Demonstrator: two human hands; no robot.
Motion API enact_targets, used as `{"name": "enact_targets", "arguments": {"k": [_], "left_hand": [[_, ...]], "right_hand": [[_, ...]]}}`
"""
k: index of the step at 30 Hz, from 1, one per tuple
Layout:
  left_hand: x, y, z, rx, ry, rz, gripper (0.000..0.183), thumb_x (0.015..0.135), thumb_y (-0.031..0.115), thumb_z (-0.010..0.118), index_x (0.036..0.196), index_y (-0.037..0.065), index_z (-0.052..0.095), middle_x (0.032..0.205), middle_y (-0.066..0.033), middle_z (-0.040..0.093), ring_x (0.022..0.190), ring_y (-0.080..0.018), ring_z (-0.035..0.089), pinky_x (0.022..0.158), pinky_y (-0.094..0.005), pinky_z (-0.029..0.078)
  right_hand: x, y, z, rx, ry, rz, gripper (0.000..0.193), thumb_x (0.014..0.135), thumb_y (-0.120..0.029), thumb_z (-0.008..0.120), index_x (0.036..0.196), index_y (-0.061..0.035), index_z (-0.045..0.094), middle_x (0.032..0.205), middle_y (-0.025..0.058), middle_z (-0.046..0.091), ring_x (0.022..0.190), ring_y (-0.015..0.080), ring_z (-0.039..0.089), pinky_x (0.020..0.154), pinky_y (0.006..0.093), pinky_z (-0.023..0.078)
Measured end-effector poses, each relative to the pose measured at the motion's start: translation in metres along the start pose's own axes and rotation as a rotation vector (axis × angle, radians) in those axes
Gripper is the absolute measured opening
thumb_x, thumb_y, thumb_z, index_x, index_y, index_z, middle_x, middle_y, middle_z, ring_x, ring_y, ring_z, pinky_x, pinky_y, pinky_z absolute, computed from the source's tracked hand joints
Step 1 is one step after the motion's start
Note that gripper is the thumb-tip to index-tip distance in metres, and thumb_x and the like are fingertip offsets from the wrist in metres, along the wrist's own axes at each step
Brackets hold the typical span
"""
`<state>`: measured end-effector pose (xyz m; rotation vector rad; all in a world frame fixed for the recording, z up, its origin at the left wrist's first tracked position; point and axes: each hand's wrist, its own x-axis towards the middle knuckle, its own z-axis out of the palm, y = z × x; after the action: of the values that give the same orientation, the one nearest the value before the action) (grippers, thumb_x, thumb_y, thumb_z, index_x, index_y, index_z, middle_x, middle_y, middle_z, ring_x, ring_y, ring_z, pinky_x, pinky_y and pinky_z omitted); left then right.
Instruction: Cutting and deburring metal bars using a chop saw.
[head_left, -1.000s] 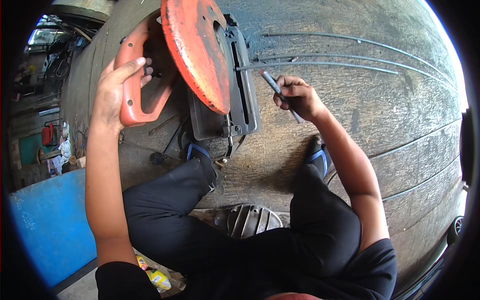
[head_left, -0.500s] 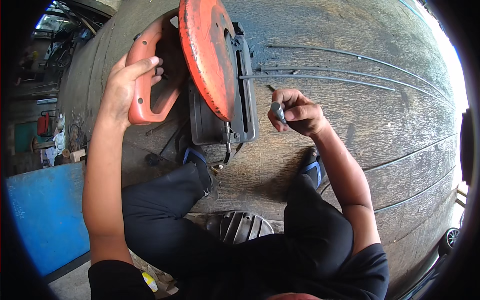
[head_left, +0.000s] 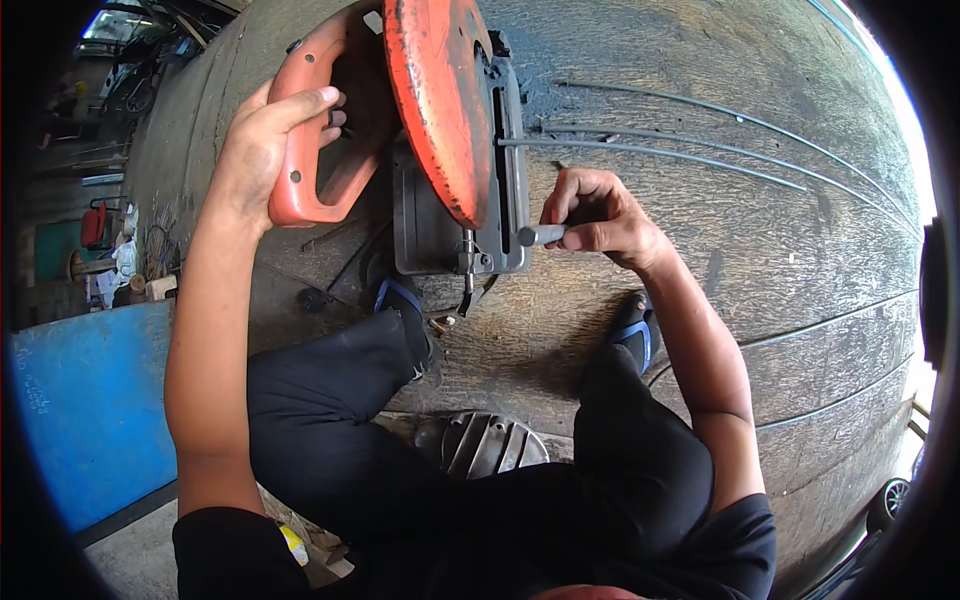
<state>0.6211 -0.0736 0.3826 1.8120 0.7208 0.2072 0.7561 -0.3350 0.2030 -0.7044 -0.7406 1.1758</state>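
Observation:
My left hand (head_left: 258,145) is wrapped round the orange loop handle (head_left: 300,196) of a chop saw. The saw's worn orange blade guard (head_left: 436,120) stands above a dark metal base (head_left: 420,245), and it hides the blade. Just right of the base, my right hand (head_left: 612,225) pinches a short grey metal piece (head_left: 541,235), round-ended like a cut rod, between thumb and fingers. It points left toward the base's edge. A thin metal rod (head_left: 650,151) reaches from the saw's bed out to the right, beyond my right hand.
More long rods (head_left: 720,112) lie on the worn wooden floor at right. A clamp screw handle (head_left: 468,290) sticks out of the base toward my sandalled feet. Between my legs sits a ribbed metal casting (head_left: 490,445). A blue panel (head_left: 95,410) stands at left.
The metal piece in my right hand has swung from pointing upward to lying sideways, its end toward the saw. My left hand keeps its grip on the handle. The view has shifted slightly.

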Motion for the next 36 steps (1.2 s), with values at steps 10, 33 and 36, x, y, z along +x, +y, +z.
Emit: {"name": "enact_targets", "arguments": {"k": [10, 33, 36], "left_hand": [[-0.003, 0.001, 0.004, -0.011, 0.042, 0.007, 0.037, 0.086, 0.016, 0.063, 0.116, -0.004, 0.056, 0.096, -0.0076, 0.061, 0.086, -0.0149, 0.060, 0.080, -0.0292, 0.049], [0.004, -0.002, -0.001, -0.045, 0.042, -0.040, 0.041, 0.088, 0.012, 0.063, 0.123, -0.005, 0.051, 0.102, -0.0138, 0.061, 0.091, -0.0190, 0.061, 0.085, -0.0330, 0.052], [0.004, -0.002, -0.001, -0.048, 0.037, -0.047, 0.041, 0.088, 0.012, 0.063, 0.123, -0.005, 0.050, 0.103, -0.0144, 0.061, 0.091, -0.0193, 0.060, 0.084, -0.0332, 0.052]], "right_hand": [[0.001, 0.029, -0.028, -0.167, 0.251, 0.075, 0.022, 0.079, -0.010, 0.076, 0.096, -0.0012, 0.065, 0.080, 0.0016, 0.065, 0.071, 0.0069, 0.057, 0.064, 0.0219, 0.046], [0.016, 0.104, -0.063, -0.435, 0.462, 0.355, 0.026, 0.091, -0.021, 0.056, 0.096, 0.0008, 0.069, 0.075, 0.0025, 0.063, 0.062, 0.0079, 0.048, 0.055, 0.0240, 0.037], [0.022, 0.108, -0.064, -0.531, 0.476, 0.344, 0.028, 0.087, -0.023, 0.058, 0.091, 0.0014, 0.071, 0.074, 0.0076, 0.066, 0.066, 0.0122, 0.054, 0.061, 0.0290, 0.043]]}}
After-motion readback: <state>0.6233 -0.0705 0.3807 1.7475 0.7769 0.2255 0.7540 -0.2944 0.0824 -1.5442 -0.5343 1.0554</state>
